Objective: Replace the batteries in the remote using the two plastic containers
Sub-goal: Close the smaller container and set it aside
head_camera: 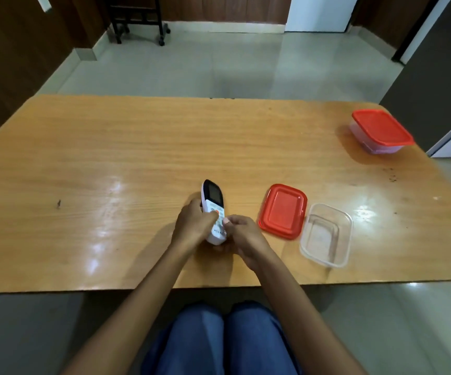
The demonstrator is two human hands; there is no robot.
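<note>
A white remote (213,201) with a dark screen is held face up just above the wooden table (110,158), near its front edge. My left hand (194,224) grips its left side, thumb over the orange button. My right hand (242,238) holds the remote's lower end from the right. To the right lies a loose red lid (283,211), and beside it an open clear plastic container (327,235) with nothing visible inside. A second clear container with a red lid on it (381,131) stands at the far right. No batteries are visible.
The table's front edge runs just below my hands, with my knees in blue trousers (219,342) under it. A grey cabinet (435,77) stands by the table's far right corner. A dark wheeled stand (137,20) is on the floor beyond.
</note>
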